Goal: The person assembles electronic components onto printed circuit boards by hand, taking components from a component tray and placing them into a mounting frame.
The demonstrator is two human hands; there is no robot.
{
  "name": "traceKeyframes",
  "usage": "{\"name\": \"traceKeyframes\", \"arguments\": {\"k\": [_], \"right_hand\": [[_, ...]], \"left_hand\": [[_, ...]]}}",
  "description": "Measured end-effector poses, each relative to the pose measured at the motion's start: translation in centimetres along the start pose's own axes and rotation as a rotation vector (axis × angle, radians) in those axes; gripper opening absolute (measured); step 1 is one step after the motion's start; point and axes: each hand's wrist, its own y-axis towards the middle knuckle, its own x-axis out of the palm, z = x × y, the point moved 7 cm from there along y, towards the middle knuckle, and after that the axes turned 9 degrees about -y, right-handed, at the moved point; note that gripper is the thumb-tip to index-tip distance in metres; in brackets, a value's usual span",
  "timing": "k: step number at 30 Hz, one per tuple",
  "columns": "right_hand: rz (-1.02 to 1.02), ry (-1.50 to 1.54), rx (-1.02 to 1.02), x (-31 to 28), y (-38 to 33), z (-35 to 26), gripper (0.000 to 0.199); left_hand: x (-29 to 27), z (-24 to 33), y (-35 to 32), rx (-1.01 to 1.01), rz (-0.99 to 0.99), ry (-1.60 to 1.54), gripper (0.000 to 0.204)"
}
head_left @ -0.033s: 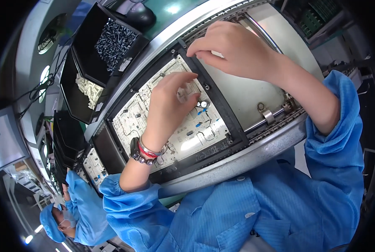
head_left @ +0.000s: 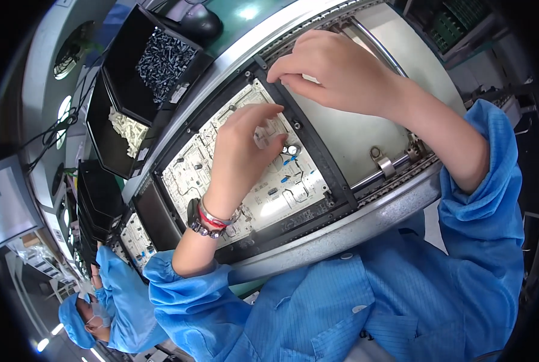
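A white circuit board (head_left: 269,205) sits in a black frame (head_left: 336,169) on the conveyor. It carries small black, silver and blue parts and dark wires. My left hand (head_left: 239,151) is over the middle of the board, thumb and index finger apart in a curve beside two silver-topped round capacitors (head_left: 291,149). No object shows between those fingertips; its other fingers are partly hidden. At the frame's far right corner, my right hand (head_left: 330,69) has its thumb and index finger brought close together in a pinch. Whatever may be between them is too small or hidden to tell.
Beyond the conveyor's metal rail (head_left: 239,54) stand black bins, one with dark small components (head_left: 164,63), another with off-white pieces (head_left: 127,130). A metal rod (head_left: 372,178) crosses the conveyor at right. Further left, a co-worker in blue (head_left: 124,301) is beside another board (head_left: 138,241).
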Motion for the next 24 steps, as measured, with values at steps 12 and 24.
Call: {"name": "traceKeyframes", "arguments": {"k": [12, 24], "right_hand": [[-0.047, 0.006, 0.011, 0.4, -0.1, -0.4, 0.012], [-0.709, 0.117, 0.116, 7.4, -1.0, -1.8, 0.015]], "left_hand": [[0.2, 0.1, 0.2, -0.009, -0.063, 0.146, 0.038], [-7.3, 0.5, -6.6, -0.166, -0.03, 0.019, 0.035]]}}
